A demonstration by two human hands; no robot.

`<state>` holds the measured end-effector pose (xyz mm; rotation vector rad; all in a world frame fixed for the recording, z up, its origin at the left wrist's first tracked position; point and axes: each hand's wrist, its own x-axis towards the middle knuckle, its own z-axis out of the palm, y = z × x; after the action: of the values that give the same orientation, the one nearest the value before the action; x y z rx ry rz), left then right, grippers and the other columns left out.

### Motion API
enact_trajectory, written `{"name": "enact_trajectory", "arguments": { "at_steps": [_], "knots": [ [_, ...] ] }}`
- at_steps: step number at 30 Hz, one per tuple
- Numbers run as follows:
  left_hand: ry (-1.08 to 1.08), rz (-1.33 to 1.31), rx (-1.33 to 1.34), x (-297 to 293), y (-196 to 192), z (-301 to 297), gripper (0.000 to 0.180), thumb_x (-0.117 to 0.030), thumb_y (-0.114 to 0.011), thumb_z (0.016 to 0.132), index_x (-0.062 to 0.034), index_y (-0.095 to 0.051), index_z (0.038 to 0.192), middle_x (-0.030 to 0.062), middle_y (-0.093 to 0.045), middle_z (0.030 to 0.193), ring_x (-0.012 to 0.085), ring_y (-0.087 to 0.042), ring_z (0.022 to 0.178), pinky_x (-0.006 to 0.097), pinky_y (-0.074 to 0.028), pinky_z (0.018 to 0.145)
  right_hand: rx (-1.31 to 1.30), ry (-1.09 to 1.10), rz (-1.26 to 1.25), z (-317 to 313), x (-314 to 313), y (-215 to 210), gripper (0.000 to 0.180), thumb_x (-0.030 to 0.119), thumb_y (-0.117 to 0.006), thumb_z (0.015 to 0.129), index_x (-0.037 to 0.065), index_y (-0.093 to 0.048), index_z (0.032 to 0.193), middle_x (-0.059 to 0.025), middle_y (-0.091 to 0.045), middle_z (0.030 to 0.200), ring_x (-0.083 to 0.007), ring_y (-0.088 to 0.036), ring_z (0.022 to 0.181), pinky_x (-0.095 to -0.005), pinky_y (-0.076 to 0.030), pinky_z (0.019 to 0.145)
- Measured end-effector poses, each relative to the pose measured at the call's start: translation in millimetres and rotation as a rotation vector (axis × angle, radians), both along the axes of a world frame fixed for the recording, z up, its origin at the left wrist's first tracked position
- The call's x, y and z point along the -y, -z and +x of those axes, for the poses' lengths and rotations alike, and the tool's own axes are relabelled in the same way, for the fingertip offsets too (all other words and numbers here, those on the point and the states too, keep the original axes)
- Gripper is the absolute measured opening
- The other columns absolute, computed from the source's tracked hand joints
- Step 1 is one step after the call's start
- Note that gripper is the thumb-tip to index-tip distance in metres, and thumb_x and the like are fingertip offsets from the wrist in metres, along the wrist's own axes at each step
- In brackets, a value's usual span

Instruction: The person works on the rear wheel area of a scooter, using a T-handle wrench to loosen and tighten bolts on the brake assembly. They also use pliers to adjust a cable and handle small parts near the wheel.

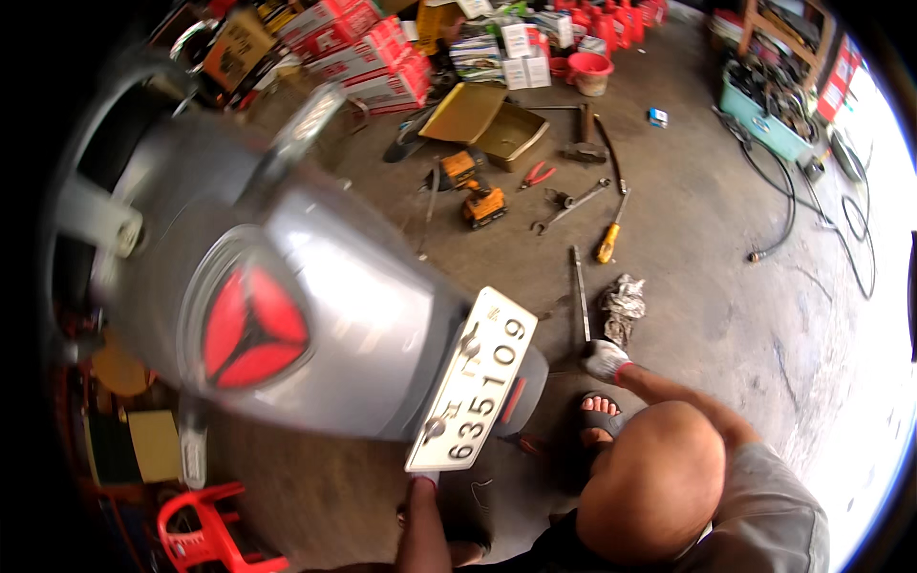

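Note:
My right hand, in a white glove with a red cuff, is low over the floor, its fingers closed at the dark end of a long thin metal rod. A crumpled grey rag lies beside that hand. My left hand is mostly hidden behind a white licence plate; only its cuff edge shows, so its fingers cannot be made out. The plate is on the tail of a silver-grey scooter, which has a red three-part lamp and looks slightly blurred.
Ahead on the concrete lie an orange cordless drill, red pliers, a wrench, a yellow-handled screwdriver, a hammer and an opened cardboard box. A hose runs from a teal crate. A red plastic chair stands lower left.

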<state>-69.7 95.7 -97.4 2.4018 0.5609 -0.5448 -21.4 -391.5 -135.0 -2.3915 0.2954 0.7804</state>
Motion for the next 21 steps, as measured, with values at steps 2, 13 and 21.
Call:
{"name": "enact_trajectory", "arguments": {
  "at_steps": [2,13,21],
  "knots": [
    [0.242,0.227,0.291,-131,-20,-27,0.053,-0.046,-0.063,0.083,0.0037,-0.066,0.103,0.0292,-0.065,0.104,0.0427,-0.062,0.102,0.047,-0.05,0.086,0.163,0.059,0.038,-13,-86,-75,0.062,0.025,-0.067,0.079,-0.001,-0.045,0.13,-0.0282,-0.064,0.106,-0.0403,-0.063,0.103,-0.0499,-0.049,0.086],
    [0.765,0.569,-0.113,-132,-257,89,0.027,-0.025,-0.063,0.082,-0.004,-0.072,0.095,0.0236,-0.067,0.102,0.041,-0.064,0.097,0.048,-0.053,0.085,-0.247,-0.609,-0.374,29,16,-300,0.038,0.013,-0.073,0.066,0.005,-0.068,0.103,-0.0129,-0.07,0.087,-0.0257,-0.066,0.081,-0.0406,-0.053,0.072],
    [0.477,-0.034,0.007,-190,-309,55,0.031,-0.025,-0.059,0.094,0.0029,-0.065,0.105,0.0113,-0.07,0.089,0.0168,-0.065,0.078,0.034,-0.051,0.074,-0.479,-0.637,-0.034,-26,-139,-304,0.025,0.026,-0.061,0.09,0.002,-0.065,0.097,-0.006,-0.065,0.077,-0.0142,-0.06,0.07,-0.0325,-0.049,0.064]
  ]
}}
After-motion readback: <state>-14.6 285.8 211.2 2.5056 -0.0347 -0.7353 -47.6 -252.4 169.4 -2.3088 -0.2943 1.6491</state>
